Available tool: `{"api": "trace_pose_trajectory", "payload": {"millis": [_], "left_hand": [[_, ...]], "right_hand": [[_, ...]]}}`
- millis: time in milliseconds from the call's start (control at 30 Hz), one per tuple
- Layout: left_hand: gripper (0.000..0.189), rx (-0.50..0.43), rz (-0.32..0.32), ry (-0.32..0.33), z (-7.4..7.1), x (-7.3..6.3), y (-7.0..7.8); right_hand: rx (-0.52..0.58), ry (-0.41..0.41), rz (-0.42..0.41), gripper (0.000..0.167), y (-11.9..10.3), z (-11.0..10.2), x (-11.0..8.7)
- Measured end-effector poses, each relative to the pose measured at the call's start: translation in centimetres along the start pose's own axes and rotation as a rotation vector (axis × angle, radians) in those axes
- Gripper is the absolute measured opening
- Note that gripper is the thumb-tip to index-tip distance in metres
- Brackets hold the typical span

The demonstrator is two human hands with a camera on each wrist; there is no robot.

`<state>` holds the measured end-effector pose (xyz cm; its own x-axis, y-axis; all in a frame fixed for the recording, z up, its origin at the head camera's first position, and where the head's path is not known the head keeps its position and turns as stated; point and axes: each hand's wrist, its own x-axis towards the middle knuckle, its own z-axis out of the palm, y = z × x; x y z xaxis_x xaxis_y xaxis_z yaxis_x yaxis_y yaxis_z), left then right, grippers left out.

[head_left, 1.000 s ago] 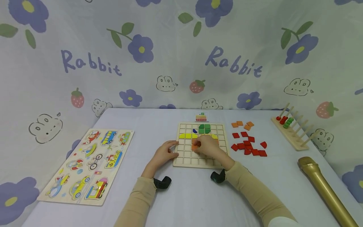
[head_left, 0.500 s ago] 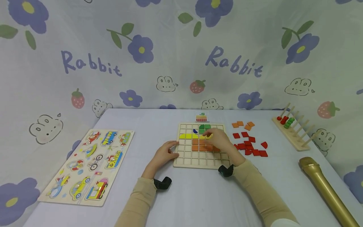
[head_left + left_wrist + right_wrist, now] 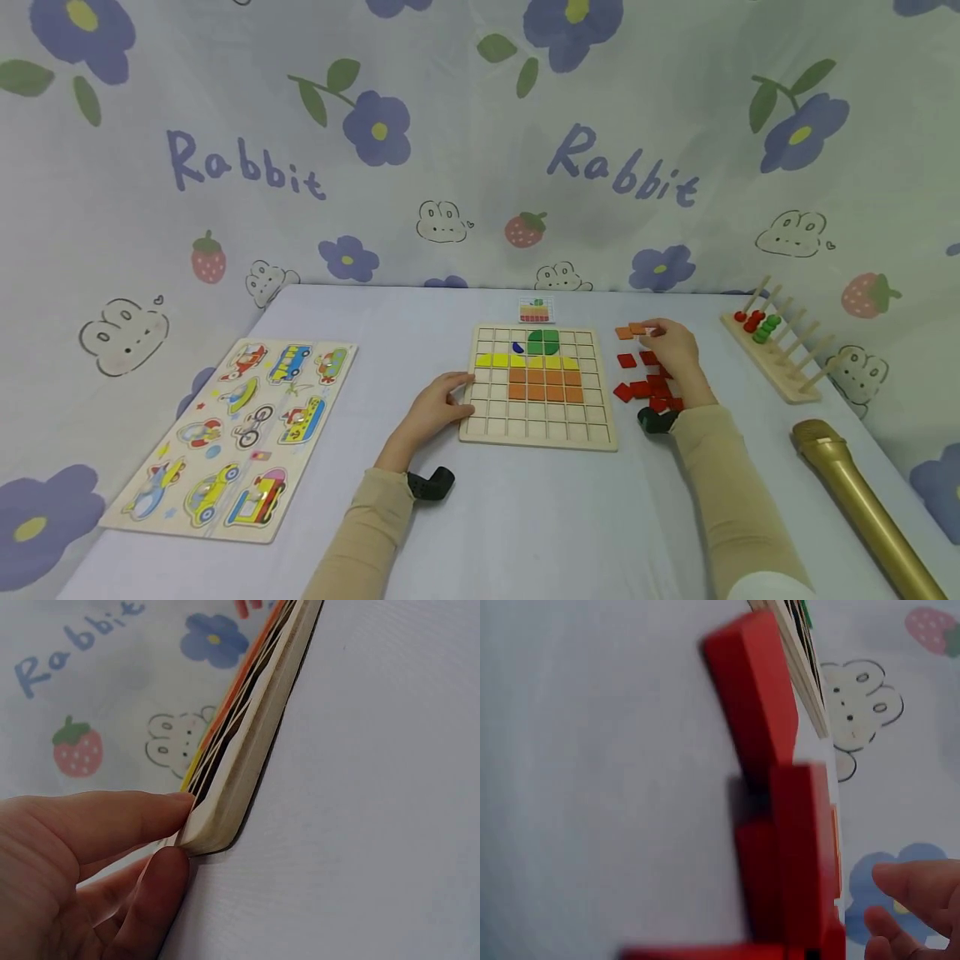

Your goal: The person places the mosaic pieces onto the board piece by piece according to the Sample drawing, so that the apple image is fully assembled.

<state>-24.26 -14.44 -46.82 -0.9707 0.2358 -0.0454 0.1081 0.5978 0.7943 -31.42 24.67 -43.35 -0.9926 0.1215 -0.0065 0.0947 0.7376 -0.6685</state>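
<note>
In the head view a wooden grid board [image 3: 495, 427] lies mid-table, bearing green, blue, yellow and orange tiles, with two full orange rows [image 3: 546, 385]. My left hand [image 3: 433, 410] rests at the board's left edge, thumb and forefinger spread along it. The left wrist view shows those fingertips [image 3: 176, 806] right against the rim near a corner. My right hand [image 3: 675, 354] reaches over the loose orange tiles [image 3: 624, 332] right of the board, fingertips right at one of them. In the right wrist view its fingertips [image 3: 889, 877] are apart, with no tile visible between them.
Red tiles [image 3: 626, 361] lie scattered right of the board, partly under my right hand. A pattern card [image 3: 536, 310] lies behind the board. A vehicle puzzle board [image 3: 232, 433] lies left; a peg stand with beads [image 3: 768, 358] and a gold microphone [image 3: 862, 500] lie right.
My right hand has left the board and moved right to the loose orange tiles, uncovering the orange and yellow rows. The left hand has stayed at the board's edge.
</note>
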Motion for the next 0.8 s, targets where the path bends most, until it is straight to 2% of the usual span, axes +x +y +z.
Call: {"api": "trace_pose_trajectory", "payload": {"millis": [167,267,400,500,533,733,800], "left_hand": [[0.052,-0.007,-0.008,0.0,0.0,0.0,0.1],[0.052,-0.009,-0.01,-0.001,0.0,0.0,0.1],[0.052,-0.008,-0.013,0.0,0.0,0.0,0.2],[0.052,0.002,-0.009,0.003,0.0,0.0,0.2],[0.052,0.005,-0.007,0.005,0.0,0.0,0.2],[0.052,0.015,-0.002,0.008,0.0,-0.1,0.2],[0.052,0.015,-0.001,0.007,0.1,-0.2,0.2]], "right_hand": [[-0.095,-0.087,0.052,0.05,1.4,-0.9,0.4],[-0.156,-0.12,0.044,0.048,1.6,-1.1,0.4],[-0.186,-0.089,-0.008,0.04,1.8,-1.1,0.6],[-0.182,-0.077,-0.014,0.041,2.1,-1.1,0.8],[-0.183,-0.048,-0.033,0.041,2.4,-1.0,1.0],[-0.16,-0.02,-0.01,0.039,2.1,-0.8,0.6],[-0.143,-0.026,0.024,0.037,1.5,-0.7,0.2]]}}
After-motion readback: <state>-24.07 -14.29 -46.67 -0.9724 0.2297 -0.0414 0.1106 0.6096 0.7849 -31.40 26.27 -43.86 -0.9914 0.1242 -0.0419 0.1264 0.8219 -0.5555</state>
